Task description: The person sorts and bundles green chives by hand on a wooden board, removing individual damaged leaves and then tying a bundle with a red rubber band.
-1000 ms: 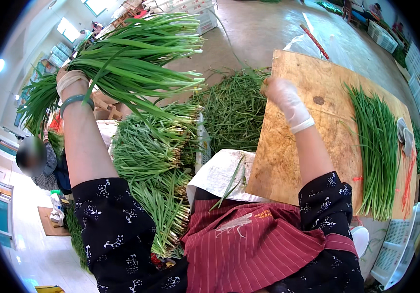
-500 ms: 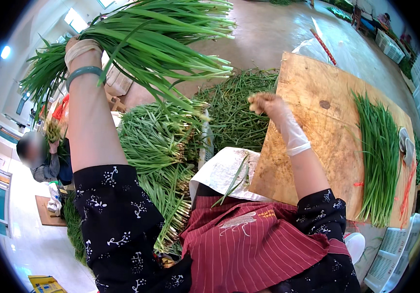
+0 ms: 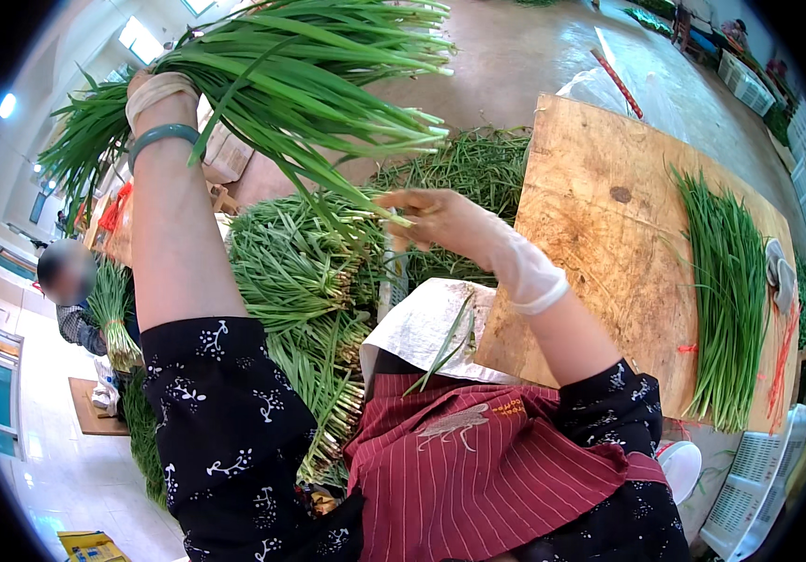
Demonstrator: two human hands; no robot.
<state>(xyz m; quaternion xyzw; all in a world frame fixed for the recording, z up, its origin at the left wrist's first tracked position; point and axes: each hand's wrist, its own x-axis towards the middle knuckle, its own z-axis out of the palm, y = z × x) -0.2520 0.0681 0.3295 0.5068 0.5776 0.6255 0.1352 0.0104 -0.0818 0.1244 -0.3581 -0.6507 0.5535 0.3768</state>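
- A worker in a black patterned top and a red striped apron (image 3: 487,459) raises a thick bundle of green stalks (image 3: 328,103), up and to the left of a bare-wood board (image 3: 581,272).
- The left hand (image 3: 139,82), farther left of the board than the bundle's pale cut ends, is clasped around the leafy part; its fingers are largely hidden by leaves, and a grey-green bangle (image 3: 165,138) circles the forearm.
- The right hand (image 3: 445,223), in a thin translucent glove, hangs just left of the board, fingers bent, at the pale tip of one drooping stalk; whether they pinch it cannot be told.
- On the board's right side lies a second, flat bundle of greens (image 3: 726,300), with red ties (image 3: 782,365) and a grey item (image 3: 780,273) just beside it.
- Immediately left of the board spreads a heap of loose greens (image 3: 478,159); beyond it, farther left, are stacked greens (image 3: 300,262) with pale ends facing the board.
- A white cloth (image 3: 422,323) touches the board's lower left corner, and a white crate (image 3: 750,492) stands below its lower right.
- Well left of the board, a co-worker in a checked sleeve (image 3: 75,326) is seen beside a bunch of greens (image 3: 114,309).
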